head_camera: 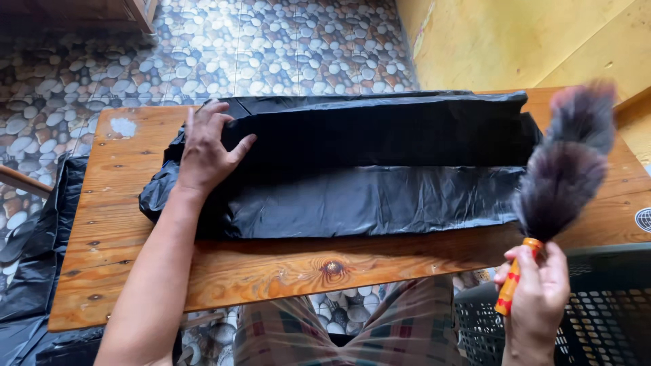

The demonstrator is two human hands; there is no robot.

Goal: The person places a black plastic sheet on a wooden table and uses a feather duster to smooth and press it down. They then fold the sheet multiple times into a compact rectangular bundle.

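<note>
glossy black plastic sheet [366, 196], varnished wooden table [271, 268]

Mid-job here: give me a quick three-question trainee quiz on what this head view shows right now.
1. True or false: the left hand rests flat on the long black plastic-wrapped bundle.
2. What does the right hand hold? A) grey-brown feather duster with an orange-yellow handle B) a sponge C) scissors
3. Fill in: the bundle lies on a ____ tabletop.

Key: 1 true; 2 A; 3 wooden.
</note>
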